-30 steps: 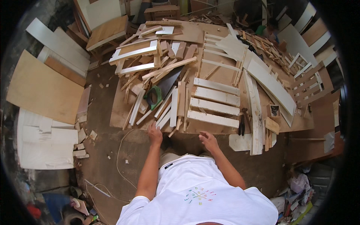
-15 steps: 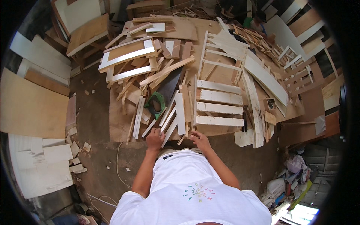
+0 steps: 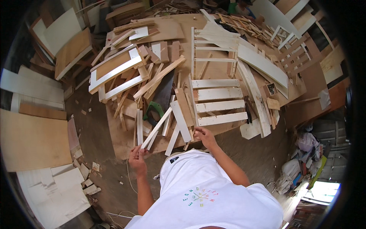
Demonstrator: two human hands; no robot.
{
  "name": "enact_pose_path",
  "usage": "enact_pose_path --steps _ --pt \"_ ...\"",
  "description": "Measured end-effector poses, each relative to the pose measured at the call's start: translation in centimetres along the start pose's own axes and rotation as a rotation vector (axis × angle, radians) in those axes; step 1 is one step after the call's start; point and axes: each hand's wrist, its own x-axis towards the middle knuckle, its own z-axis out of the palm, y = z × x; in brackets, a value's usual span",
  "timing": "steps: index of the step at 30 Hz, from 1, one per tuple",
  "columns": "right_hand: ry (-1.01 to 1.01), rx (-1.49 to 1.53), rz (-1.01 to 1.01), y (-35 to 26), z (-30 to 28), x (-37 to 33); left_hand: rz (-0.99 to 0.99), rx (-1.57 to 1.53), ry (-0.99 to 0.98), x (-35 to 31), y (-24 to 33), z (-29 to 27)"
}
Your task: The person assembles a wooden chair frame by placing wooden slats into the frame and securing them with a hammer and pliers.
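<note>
My left hand (image 3: 138,157) pinches the near end of a thin white wooden strip (image 3: 157,128) at the table's front edge. The strip slants away to the right, past the green handle of a handsaw (image 3: 154,111), whose dark blade runs under other wood. More white strips lie alongside, and a wider white board (image 3: 180,121) rests to their right. My right hand (image 3: 206,137) is at the front edge beside that board's near end, fingers bent and apart, with nothing visible in them. Close beyond it lies a slatted white frame (image 3: 219,105).
A rectangular wooden frame (image 3: 118,72) tops the loose timber on the worktable (image 3: 122,147). A long pale plank (image 3: 253,99) and a small box (image 3: 271,89) lie on the right. Large panels (image 3: 34,139) stand at left, with offcuts on the floor. Another person (image 3: 242,9) is at the far right.
My left hand has moved left and nearer, drawing the strip's near end with it. My right hand has shifted slightly, staying by the front edge. The view has turned a little.
</note>
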Motion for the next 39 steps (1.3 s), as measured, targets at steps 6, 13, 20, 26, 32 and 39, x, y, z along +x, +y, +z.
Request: enact_pose_path --steps 6,13,20,26,32,39 --pt "0.074 0.313 -0.223 -7.7 -0.9 -0.3 0.110 -0.002 -0.185 3.9 2.8 4.2" --pt "0.136 0.461 -0.382 -12.2 -5.5 1.1 0.189 -0.118 -0.357 5.5 3.3 12.7" --pt "0.281 0.397 -0.316 -10.5 -13.9 4.7 -0.068 -0.262 -0.174 6.8 2.1 23.2" --pt "0.495 0.033 -0.296 -11.3 -21.0 12.6 -0.010 -0.034 -0.069 11.2 -1.2 35.7" --pt "0.635 -0.258 -0.337 -11.6 -25.8 22.7 0.025 0.290 0.063 16.8 -6.7 44.8" --pt "0.685 -0.452 -0.436 -10.9 -27.2 26.8 -0.012 0.299 0.219 18.1 -7.0 48.9"
